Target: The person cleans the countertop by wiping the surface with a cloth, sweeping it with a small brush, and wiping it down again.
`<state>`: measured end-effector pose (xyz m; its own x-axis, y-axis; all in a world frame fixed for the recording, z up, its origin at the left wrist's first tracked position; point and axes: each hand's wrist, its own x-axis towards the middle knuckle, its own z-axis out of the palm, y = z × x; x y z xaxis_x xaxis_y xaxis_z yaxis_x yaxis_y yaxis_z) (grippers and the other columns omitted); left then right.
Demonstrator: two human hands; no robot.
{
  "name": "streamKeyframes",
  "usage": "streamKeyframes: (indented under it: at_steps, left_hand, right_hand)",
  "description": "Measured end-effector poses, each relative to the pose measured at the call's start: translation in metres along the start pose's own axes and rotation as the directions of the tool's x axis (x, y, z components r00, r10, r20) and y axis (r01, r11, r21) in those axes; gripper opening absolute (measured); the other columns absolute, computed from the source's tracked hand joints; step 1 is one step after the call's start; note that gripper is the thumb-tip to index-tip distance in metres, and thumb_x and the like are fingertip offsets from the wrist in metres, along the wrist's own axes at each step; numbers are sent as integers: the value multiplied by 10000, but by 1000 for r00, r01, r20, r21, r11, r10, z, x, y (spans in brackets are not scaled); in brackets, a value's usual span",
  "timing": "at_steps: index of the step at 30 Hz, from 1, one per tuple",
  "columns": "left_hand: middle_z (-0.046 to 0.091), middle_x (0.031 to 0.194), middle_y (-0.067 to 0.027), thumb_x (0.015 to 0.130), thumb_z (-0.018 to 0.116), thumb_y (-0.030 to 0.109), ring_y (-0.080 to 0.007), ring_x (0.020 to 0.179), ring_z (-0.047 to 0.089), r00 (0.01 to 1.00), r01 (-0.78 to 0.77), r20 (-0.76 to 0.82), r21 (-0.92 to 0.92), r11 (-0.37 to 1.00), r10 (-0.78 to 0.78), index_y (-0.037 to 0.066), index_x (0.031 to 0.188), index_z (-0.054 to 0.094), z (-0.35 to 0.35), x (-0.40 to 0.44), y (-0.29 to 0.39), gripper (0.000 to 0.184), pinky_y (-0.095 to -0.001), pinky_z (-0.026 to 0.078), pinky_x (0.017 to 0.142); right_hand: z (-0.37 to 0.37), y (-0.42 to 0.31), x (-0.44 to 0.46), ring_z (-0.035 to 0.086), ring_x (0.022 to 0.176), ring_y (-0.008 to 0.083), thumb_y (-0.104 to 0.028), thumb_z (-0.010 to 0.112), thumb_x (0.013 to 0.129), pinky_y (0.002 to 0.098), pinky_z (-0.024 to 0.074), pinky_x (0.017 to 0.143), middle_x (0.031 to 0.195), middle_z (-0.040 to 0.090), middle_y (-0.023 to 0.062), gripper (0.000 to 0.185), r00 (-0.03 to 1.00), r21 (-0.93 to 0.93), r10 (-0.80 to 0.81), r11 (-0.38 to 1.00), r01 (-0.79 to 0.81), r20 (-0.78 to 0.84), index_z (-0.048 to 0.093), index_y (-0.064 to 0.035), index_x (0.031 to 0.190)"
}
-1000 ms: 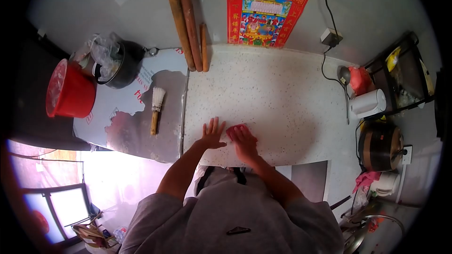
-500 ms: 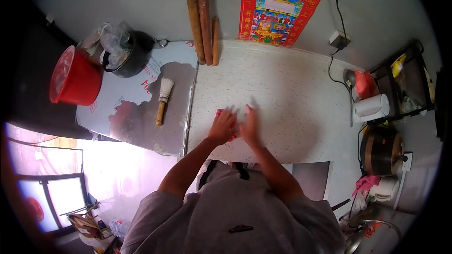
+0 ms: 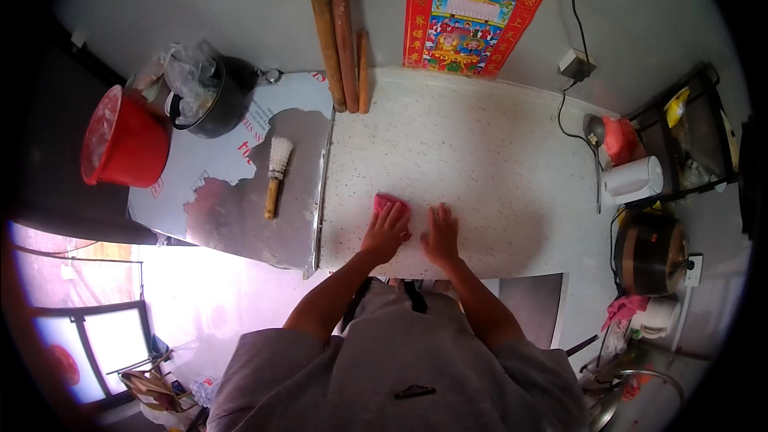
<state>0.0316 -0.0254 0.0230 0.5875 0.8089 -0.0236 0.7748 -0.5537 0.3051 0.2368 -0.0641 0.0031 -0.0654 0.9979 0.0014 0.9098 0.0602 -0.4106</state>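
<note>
A folded pink cloth [image 3: 389,201] lies on the speckled white countertop [image 3: 472,152] near its front edge. My left hand [image 3: 386,231] rests on top of the cloth and presses it to the surface, its fingers over the cloth. Just to the right, my right hand [image 3: 441,234] lies on the bare countertop with its fingers apart, holding nothing. A small gap separates the two hands.
On the metal sheet at left lie a white-bristled brush [image 3: 278,176], a red bucket [image 3: 132,138] and a dark pot [image 3: 216,104]. Wooden rods [image 3: 342,40] lean on the back wall. At right are a white kettle [image 3: 634,180], a rack [image 3: 690,132] and a brown cooker [image 3: 652,252].
The pink cloth has passed from under my right hand to under my left hand. My right hand has moved off to the right. The camera view has shifted slightly.
</note>
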Motion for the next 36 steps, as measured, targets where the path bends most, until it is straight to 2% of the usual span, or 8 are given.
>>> streamKeyframes:
  at_steps: [2, 5, 7, 10, 13, 16, 23, 36]
  left_hand:
    - [251, 1598, -169, 937, 600, 401, -347, 1472, 254, 997, -58, 51, -17, 998, 59, 158, 1498, 382, 1, 6, -36, 648, -557, 256, 1163]
    - [192, 1614, -201, 953, 584, 352, -375, 1483, 205, 894, 445, 112, -323, 835, -433, 171, 1542, 289, -23, 26, -101, 684, -542, 233, 1168]
    - [146, 1610, -249, 951, 585, 346, -420, 1482, 157, 877, 481, -10, 19, 877, -481, 174, 1564, 208, -27, 30, -100, 741, -508, 198, 1184]
    - [251, 1558, -291, 943, 582, 391, -463, 1442, 245, 941, 330, 188, -345, 879, -280, 106, 1496, 367, -39, 37, -48, 657, -522, 255, 1164]
    - [393, 1493, -262, 906, 640, 289, -451, 1372, 380, 981, 49, -133, -532, 845, -141, 83, 1427, 458, -1, 18, -14, 589, -492, 340, 1129]
    - [469, 1461, -204, 885, 645, 168, -392, 1361, 428, 921, 307, 43, -690, 655, -387, 74, 1408, 481, -51, -4, -30, 557, -440, 368, 1127]
    - [296, 1587, -148, 862, 643, 267, -333, 1487, 236, 960, 271, -78, -3, 963, -270, 95, 1507, 341, -86, -70, -100, 732, -533, 170, 1203]
    - [230, 1615, -151, 897, 585, 340, -319, 1508, 180, 983, 183, -6, 21, 983, -183, 54, 1534, 260, -72, -136, -141, 770, -522, 138, 1211]
  right_hand:
    - [-4, 1, 0, 223, 1449, 460, -261, 669, 849, 628, 210, 1133, 1577, 212, 267, 786, 1000, 18, -4, 1000, 3, 18, 294, -63, 1511]
    - [-5, 8, -3, 205, 1459, 458, -286, 665, 854, 632, 201, 1134, 1584, 196, 270, 798, 998, 28, -37, 999, 35, 54, 281, -67, 1518]
    - [-1, 14, -1, 199, 1463, 456, -317, 665, 860, 642, 198, 1129, 1585, 192, 273, 807, 998, 7, -31, 1000, 31, 48, 276, -67, 1521]
    - [11, 1, -4, 205, 1462, 458, -369, 667, 868, 668, 200, 1112, 1579, 207, 274, 817, 1000, 4, 25, 1000, -25, -1, 279, -69, 1521]
    - [-2, -29, 3, 221, 1453, 467, -399, 669, 870, 689, 208, 1092, 1569, 236, 268, 807, 997, 111, 38, 993, -30, -72, 299, -90, 1516]
    - [-11, -57, 13, 235, 1442, 475, -408, 667, 867, 696, 225, 1078, 1558, 261, 261, 761, 990, 178, -131, 974, 140, -61, 355, -108, 1493]
    - [9, -87, 46, 306, 1401, 465, -295, 668, 829, 686, 280, 1062, 1530, 349, 200, 624, 954, -40, -235, 972, 231, -185, 503, -36, 1372]
    - [27, -157, -38, 369, 1375, 406, -180, 684, 823, 557, 315, 1125, 1477, 426, 171, 633, 952, -55, -300, 953, 297, -61, 473, -78, 1410]
